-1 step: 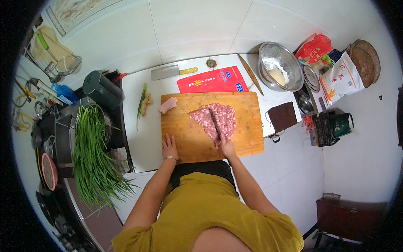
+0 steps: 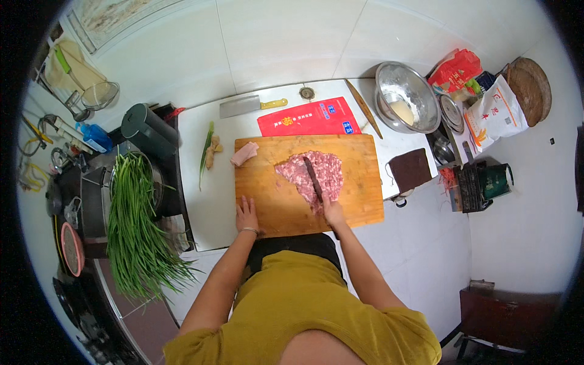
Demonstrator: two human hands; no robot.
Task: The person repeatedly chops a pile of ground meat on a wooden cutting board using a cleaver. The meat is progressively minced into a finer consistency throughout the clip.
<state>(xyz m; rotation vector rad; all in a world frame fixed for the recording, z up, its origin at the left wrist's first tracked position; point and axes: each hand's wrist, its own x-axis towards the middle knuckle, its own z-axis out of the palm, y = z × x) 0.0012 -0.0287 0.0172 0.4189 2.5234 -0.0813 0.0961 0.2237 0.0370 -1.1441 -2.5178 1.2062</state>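
Observation:
A wooden cutting board (image 2: 267, 207) bears a spread of minced meat (image 2: 330, 167). My right hand (image 2: 332, 213) grips a dark-bladed knife (image 2: 312, 176), whose blade runs away from me across the mince; whether its edge touches the board is hidden. Fingers outstretched, my left hand (image 2: 246, 216) rests flat on the board's near left side, holding nothing. A pale pink piece of meat (image 2: 244, 154) sits at the far left corner of the board. Ginger (image 2: 212, 152) and a green onion (image 2: 203, 159) lie on the white counter to its left.
Behind the board are a yellow-handled cleaver (image 2: 243, 106), a red plastic sheet (image 2: 304, 120) and a pointed wooden stick (image 2: 365, 109). A steel bowl (image 2: 389, 79) with dough stands at the far right. Green chives (image 2: 134, 225) overhang a pot on the left. A dark square cloth (image 2: 410, 169) lies right.
The knife has tilted slightly, so more of its blade's face shows over the mince. My left hand stays in the same place on the board.

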